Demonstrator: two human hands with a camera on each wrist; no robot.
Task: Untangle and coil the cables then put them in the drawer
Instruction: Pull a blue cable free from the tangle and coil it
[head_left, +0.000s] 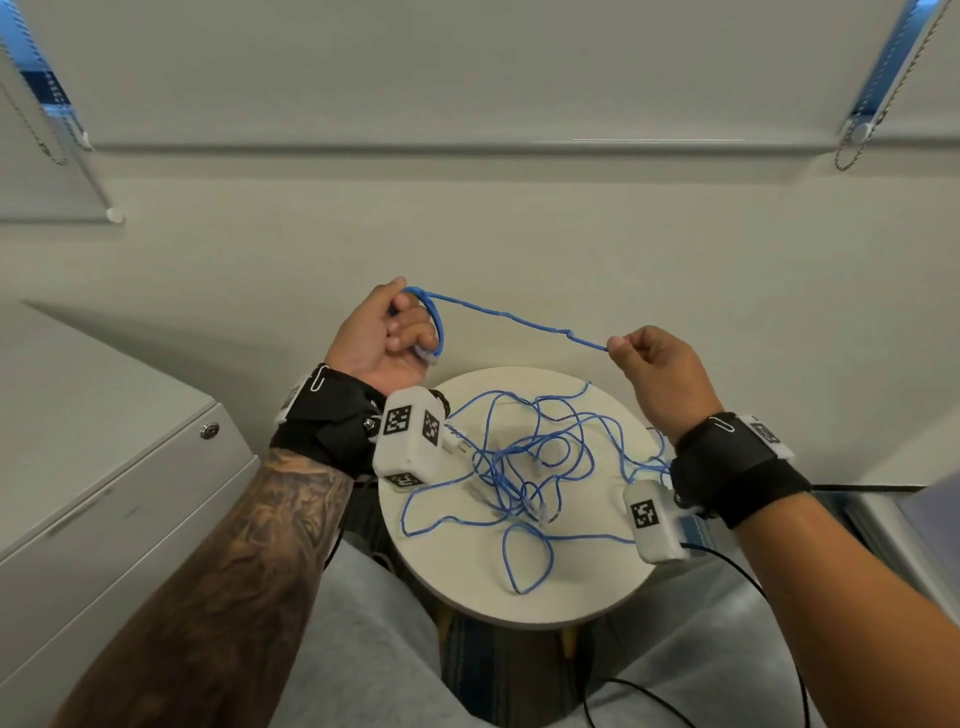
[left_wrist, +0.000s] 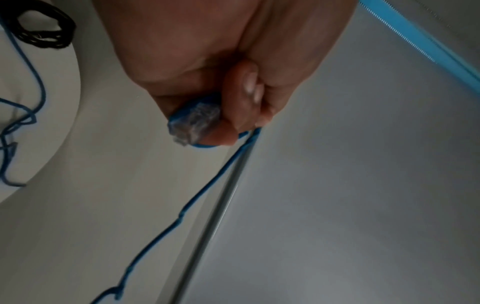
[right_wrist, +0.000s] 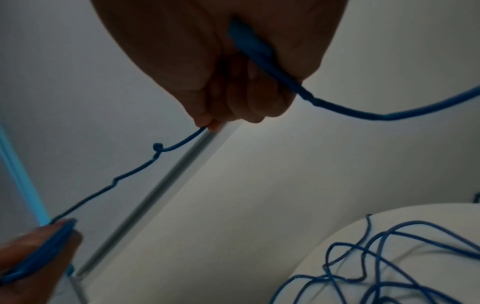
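A tangle of thin blue cables (head_left: 524, 467) lies on a small round white table (head_left: 597, 587). My left hand (head_left: 387, 332) is raised above the table's far left side and grips a small coil of blue cable (head_left: 434, 319), with a clear plug (left_wrist: 193, 123) held under the fingers. From it a kinked stretch of cable (head_left: 519, 322) runs right to my right hand (head_left: 647, 358), which pinches it between thumb and forefinger. The cable passes through the right palm (right_wrist: 249, 45) and hangs back toward the pile (right_wrist: 389, 267).
A grey cabinet (head_left: 104, 467) with a round lock (head_left: 209, 429) stands at my left, its drawers shut. A pale wall with window blinds and bead chains (head_left: 852, 145) is behind. My knees in grey trousers (head_left: 363, 649) sit under the table's near edge. Black wires (head_left: 753, 582) trail at right.
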